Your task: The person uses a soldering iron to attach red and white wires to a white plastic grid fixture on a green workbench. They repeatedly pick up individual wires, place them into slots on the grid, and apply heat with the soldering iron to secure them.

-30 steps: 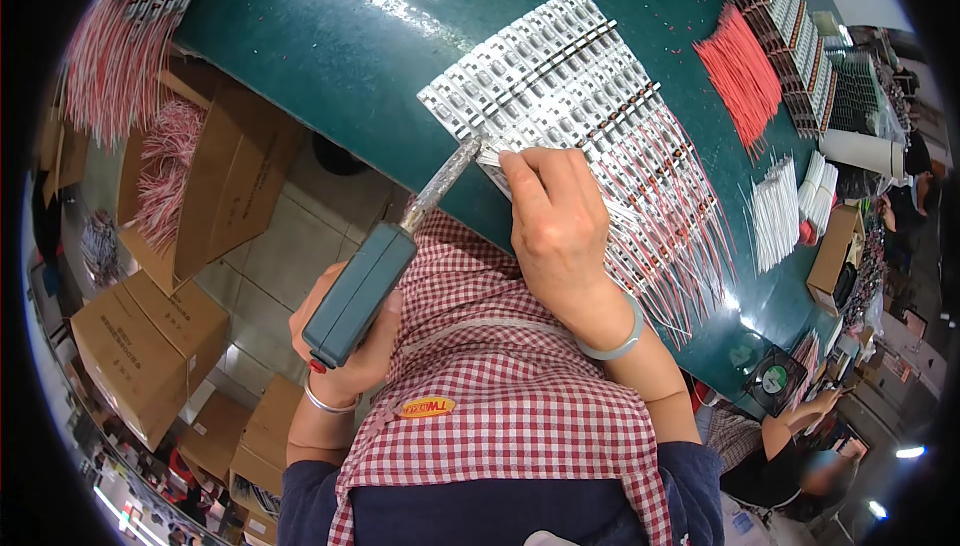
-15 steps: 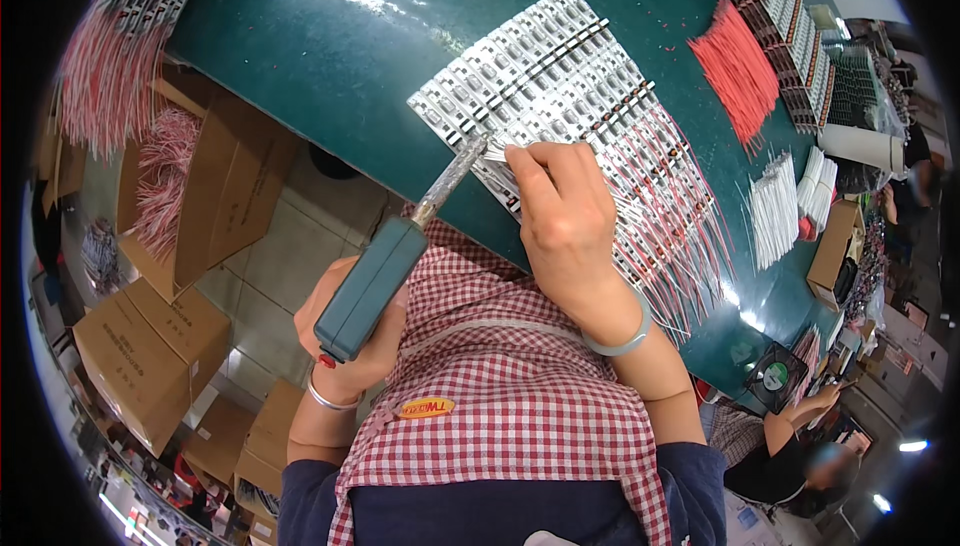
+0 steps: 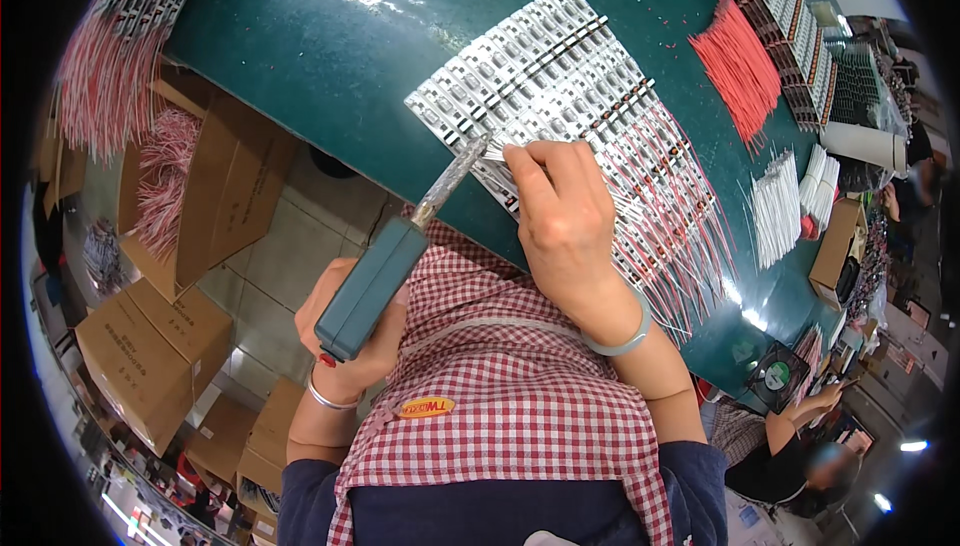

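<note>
My left hand [image 3: 345, 321] is wrapped round the dark green body of a soldering gun [image 3: 372, 286]. The gun's silvery, wrapped-looking barrel slants up to the right, its tip over the near left edge of a panel of white circuit boards [image 3: 530, 71]. Close by that tip, my right hand [image 3: 568, 221] pinches white wires [image 3: 496, 152] between thumb and fingers. Their ends meet the boards beside the tip; the exact contact is too small to make out. Red and white wires [image 3: 680, 236] trail from the panel's right part, some passing under my right hand.
On the green table [image 3: 300, 76] lie red wires [image 3: 738, 71] and white wires [image 3: 776, 211] to the right. Stacked board panels [image 3: 785, 26] stand beyond. A small fan [image 3: 776, 376] sits near a co-worker [image 3: 800, 466]. Cardboard boxes [image 3: 150, 356] stand on the floor at left.
</note>
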Demonstrator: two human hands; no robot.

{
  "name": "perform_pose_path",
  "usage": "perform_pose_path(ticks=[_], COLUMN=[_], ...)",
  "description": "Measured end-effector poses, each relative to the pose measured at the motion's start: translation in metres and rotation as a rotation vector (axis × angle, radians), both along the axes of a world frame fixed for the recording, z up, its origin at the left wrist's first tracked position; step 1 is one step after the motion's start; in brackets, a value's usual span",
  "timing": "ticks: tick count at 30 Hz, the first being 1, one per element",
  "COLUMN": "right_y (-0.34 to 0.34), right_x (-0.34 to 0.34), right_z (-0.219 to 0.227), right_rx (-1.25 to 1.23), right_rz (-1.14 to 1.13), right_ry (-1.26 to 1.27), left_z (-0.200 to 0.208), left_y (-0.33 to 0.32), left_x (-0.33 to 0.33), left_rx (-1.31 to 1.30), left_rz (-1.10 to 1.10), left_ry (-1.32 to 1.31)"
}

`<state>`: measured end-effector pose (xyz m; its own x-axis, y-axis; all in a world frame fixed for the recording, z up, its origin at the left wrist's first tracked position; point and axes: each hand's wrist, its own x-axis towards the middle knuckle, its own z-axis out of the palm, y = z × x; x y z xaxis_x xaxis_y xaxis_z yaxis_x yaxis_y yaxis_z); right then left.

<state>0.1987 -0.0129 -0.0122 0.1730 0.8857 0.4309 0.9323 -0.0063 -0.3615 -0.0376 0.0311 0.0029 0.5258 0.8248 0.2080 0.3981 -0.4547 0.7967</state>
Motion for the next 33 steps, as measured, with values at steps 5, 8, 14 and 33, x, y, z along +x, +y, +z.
perform_pose_path(ticks=[5,8,14,33], right_y=[0.0,-0.001,0.001,0.004], right_x=[-0.001,-0.001,0.004,0.011], right_z=[0.001,0.002,0.006,0.0], right_rx=[-0.01,-0.012,0.046,0.005], right_rz=[-0.008,-0.011,-0.029,-0.013], right_ry=[0.0,-0.002,0.021,-0.025], left_z=[-0.006,-0.005,-0.007,0.007], left_y=[-0.009,-0.009,-0.005,0.007], left_x=[-0.01,-0.01,-0.005,0.016], left_rx=[-0.147,-0.152,-0.15,-0.036], left_rz=[0.078,0.067,0.058,-0.016], left_ry=[-0.043,-0.043,-0.058,0.003])
